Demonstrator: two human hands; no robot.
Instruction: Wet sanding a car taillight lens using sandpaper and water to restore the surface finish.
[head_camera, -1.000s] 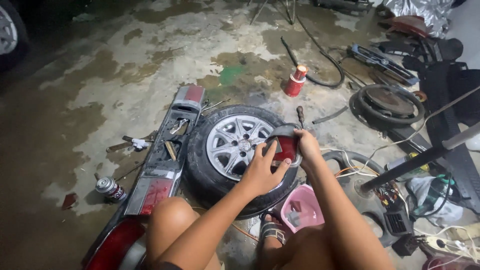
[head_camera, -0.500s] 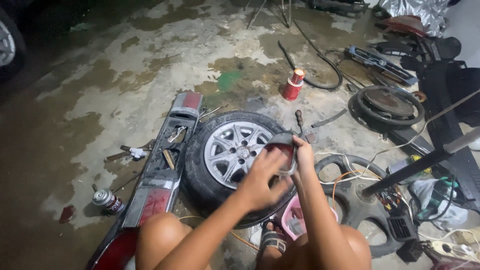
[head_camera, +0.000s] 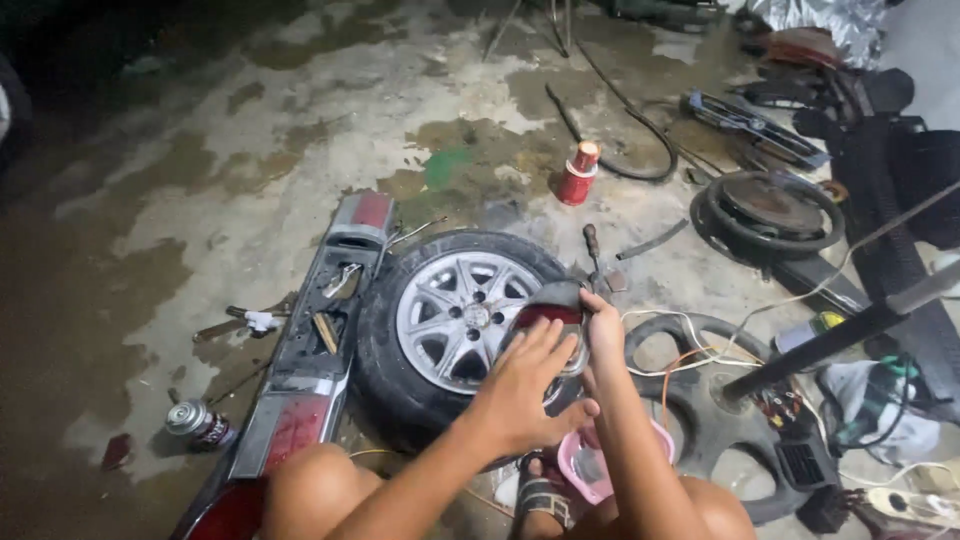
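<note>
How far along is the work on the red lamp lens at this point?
Done: the long tail-light panel already lies off any car, on the floor beside the wheel. In hand: the right hand grips the red lamp lens while the left hand presses flat on it. Left: the lens is unmounted, apart from the panel.

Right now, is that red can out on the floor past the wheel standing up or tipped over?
Upright. The red can stands on its base on the concrete floor, its pale top end facing up.
</note>
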